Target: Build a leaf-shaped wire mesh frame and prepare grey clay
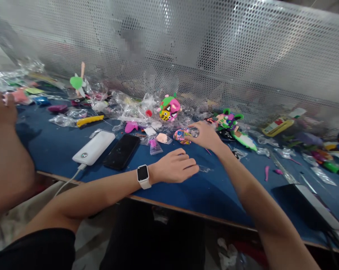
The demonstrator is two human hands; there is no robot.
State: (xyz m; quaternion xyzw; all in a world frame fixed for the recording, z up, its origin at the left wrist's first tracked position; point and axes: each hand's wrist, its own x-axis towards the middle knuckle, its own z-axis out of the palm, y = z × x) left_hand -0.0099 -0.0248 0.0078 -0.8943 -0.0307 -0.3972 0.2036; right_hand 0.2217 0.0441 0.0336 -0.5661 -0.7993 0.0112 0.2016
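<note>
The right hand [204, 135] has its thumb and fingers spread apart, at the edge of a multicoloured clay lump [182, 136]; I cannot tell if it grips it. The left hand [175, 166] lies on the blue tabletop [192, 195], fingers loosely bent (a white watch [143, 176] is on this wrist). Left of it are a black phone [122, 151] and a white power bank [94, 147]. Behind the lump stands a colourful clay figure [170, 108].
</note>
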